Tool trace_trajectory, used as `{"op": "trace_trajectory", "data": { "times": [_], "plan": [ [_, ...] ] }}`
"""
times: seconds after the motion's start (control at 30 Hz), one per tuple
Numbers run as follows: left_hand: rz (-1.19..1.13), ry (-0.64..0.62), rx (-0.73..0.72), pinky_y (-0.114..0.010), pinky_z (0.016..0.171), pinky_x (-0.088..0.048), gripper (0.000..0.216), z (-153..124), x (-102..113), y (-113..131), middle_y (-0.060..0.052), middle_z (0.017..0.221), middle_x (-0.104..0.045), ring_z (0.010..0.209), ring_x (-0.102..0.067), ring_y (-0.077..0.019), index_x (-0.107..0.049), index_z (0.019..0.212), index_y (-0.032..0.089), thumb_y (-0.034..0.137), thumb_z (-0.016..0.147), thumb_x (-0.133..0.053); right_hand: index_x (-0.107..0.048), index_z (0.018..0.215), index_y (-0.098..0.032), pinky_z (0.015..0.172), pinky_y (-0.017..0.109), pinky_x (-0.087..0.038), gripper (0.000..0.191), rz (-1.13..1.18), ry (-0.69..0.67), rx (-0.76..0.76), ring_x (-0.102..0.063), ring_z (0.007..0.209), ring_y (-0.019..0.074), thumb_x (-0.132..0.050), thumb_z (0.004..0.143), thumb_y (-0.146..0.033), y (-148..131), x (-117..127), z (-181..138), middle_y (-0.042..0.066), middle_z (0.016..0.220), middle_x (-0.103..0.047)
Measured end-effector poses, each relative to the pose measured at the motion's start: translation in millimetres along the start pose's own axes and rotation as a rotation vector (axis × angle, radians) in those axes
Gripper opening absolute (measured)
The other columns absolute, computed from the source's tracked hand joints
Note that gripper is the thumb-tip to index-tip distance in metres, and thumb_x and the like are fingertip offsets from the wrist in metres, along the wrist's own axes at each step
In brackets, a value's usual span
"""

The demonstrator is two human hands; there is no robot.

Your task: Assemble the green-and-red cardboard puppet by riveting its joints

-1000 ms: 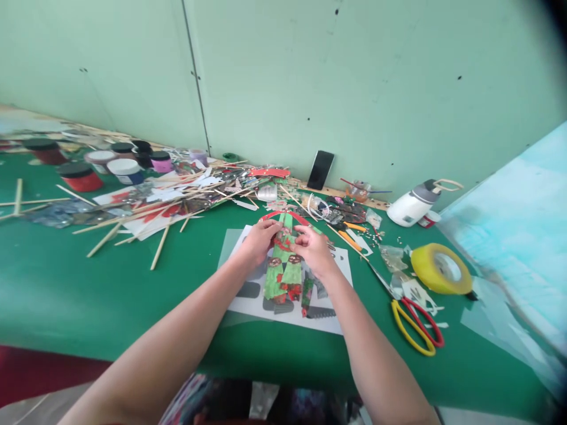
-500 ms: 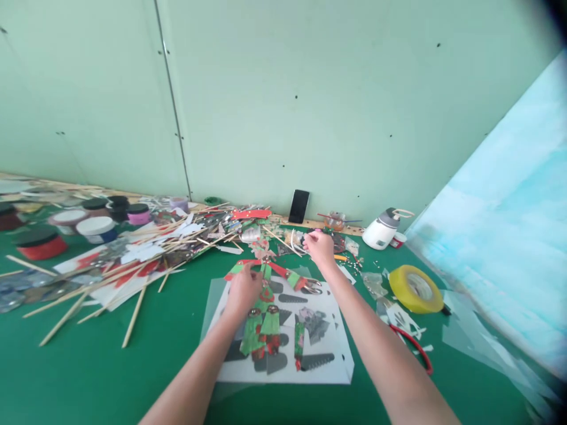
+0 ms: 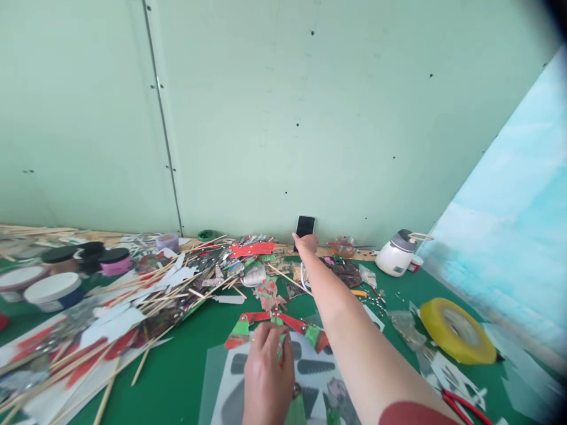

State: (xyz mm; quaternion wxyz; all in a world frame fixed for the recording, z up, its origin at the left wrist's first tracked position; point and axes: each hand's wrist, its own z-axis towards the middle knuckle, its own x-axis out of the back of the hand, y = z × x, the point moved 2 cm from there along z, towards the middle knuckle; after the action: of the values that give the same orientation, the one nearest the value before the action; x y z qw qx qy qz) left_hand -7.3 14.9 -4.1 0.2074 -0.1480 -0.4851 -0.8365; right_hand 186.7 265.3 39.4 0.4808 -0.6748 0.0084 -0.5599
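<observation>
My left hand point(image 3: 269, 369) is closed over the body of a jointed paper puppet point(image 3: 252, 317), its fingers bent and its thumb against a green piece. The puppet has red and green arms and a patterned head, and lies on a white sheet point(image 3: 230, 383) with grey printed shapes. Much of its body is hidden by the hand. Stretched far forward, my right hand point(image 3: 306, 243) is at the dark phone point(image 3: 305, 225) that leans upright against the wall. It covers the phone's lower part. The fingers look apart, with nothing held in them; whether they touch the phone is unclear.
A pile of wooden sticks and paper scraps point(image 3: 146, 295) spreads at left, near paint jars point(image 3: 55, 289). On the right are a white bottle-like device point(image 3: 395, 255), a yellow tape roll point(image 3: 458, 330) and red-handled scissors or pliers point(image 3: 465, 407). The green wall point(image 3: 239, 118) rises behind.
My right hand has moved forward from above the small parts to the phone. My left hand has shifted from the puppet's shoulder onto its body. The camera view has tilted up.
</observation>
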Motion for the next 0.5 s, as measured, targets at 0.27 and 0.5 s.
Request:
{"op": "trace_trajectory", "data": {
  "times": [0.27,0.5],
  "plan": [
    [-0.071,-0.021,0.032,-0.037,0.068,-0.055,0.018,-3.0,-3.6,-8.7,-0.011,0.089,-0.061,0.083,-0.063,-0.0264,-0.066,0.085,0.027,0.032,0.087,-0.048,-0.054,0.122,-0.016,0.085,0.043,-0.052,0.035,-0.009,0.038,-0.077,-0.059,0.102,0.0224,-0.056,0.091,-0.033,-2.6,-15.6,-4.1,0.01,0.122,-0.056],
    [-0.093,0.005,0.029,-0.038,0.065,-0.054,0.018,-0.5,-2.2,-10.0,-0.011,0.088,-0.063,0.082,-0.063,-0.0267,-0.067,0.083,0.03,0.034,0.085,-0.049,-0.054,0.122,-0.017,0.085,0.044,-0.051,0.034,0.107,0.001,-0.024,-0.059,0.103,0.0224,-0.055,0.091,-0.033,-10.7,4.1,-9.6,0.009,0.122,-0.056]
  ]
}}
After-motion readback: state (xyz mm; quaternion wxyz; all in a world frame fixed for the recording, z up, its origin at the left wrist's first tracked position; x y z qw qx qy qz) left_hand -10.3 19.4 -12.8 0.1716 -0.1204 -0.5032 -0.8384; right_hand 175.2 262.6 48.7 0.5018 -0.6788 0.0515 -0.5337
